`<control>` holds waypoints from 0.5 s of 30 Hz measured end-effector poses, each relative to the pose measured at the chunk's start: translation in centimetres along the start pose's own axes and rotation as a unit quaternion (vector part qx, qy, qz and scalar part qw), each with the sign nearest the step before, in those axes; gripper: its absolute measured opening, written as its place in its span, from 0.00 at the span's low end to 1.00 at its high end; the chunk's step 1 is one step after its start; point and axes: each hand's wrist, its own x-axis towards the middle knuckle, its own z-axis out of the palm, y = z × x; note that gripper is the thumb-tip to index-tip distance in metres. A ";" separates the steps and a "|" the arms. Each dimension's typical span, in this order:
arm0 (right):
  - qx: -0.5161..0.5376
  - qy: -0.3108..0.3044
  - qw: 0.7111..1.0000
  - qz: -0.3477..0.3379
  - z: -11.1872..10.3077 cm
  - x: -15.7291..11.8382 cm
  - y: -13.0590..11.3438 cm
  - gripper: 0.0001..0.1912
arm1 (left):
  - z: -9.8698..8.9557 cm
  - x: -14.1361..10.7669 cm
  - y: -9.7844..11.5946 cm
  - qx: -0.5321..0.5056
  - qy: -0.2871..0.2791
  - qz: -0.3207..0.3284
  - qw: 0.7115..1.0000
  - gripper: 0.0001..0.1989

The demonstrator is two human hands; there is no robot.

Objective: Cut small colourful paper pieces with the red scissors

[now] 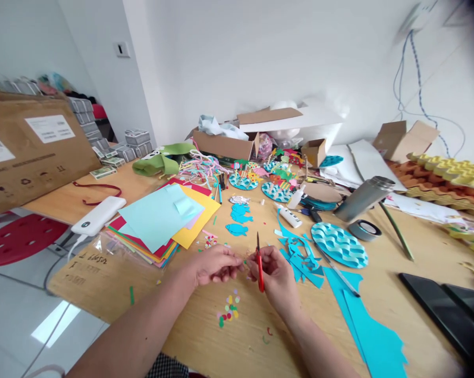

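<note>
My right hand (pixel 275 274) is closed around red-handled scissors (pixel 260 270), whose dark blades point up and away from me. Just left of it, my left hand (pixel 220 264) has its fingers pinched together near the scissors; whatever lies between the fingertips is too small to make out. Below the hands, small colored paper dots (pixel 229 310) are scattered on the wooden table (pixel 197 325). Blue paper fish (pixel 237 229) lie in a column beyond my hands. Blue paper scraps (pixel 302 257) are heaped to the right of the scissors.
Colored paper sheets (pixel 158 215) and a white power bank (pixel 98 215) lie at the left. Toward the right are a wavy blue oval (pixel 339 244), a roll of tape (pixel 365 230), a metal flask (pixel 362 199) and dark flat devices (pixel 445 310). Boxes (pixel 224 145) stand behind.
</note>
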 end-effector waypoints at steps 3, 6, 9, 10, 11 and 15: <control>-0.035 0.005 0.999 -0.035 0.0 -0.2 0.2 0.13 | 0.2 0.2 0.0 -0.073 -0.028 -0.021 0.997 0.15; -0.085 0.020 0.994 -0.070 0.0 -0.3 0.6 0.11 | 0.1 0.4 -0.2 -0.110 -0.059 -0.033 0.992 0.14; -0.104 0.029 0.990 -0.090 -0.1 -0.3 0.9 0.08 | -0.1 0.4 -0.3 -0.114 -0.069 -0.036 0.990 0.14; -0.106 0.033 0.989 -0.094 -0.1 -0.4 1.0 0.08 | -0.1 0.4 -0.3 -0.112 -0.071 -0.032 0.991 0.14; -0.107 0.037 0.989 -0.097 -0.1 -0.4 1.1 0.08 | -0.1 0.4 -0.3 -0.111 -0.071 -0.027 0.991 0.14; -0.115 0.037 0.988 -0.098 -0.1 -0.6 1.2 0.08 | -0.2 0.3 -0.2 -0.114 -0.067 -0.014 0.991 0.15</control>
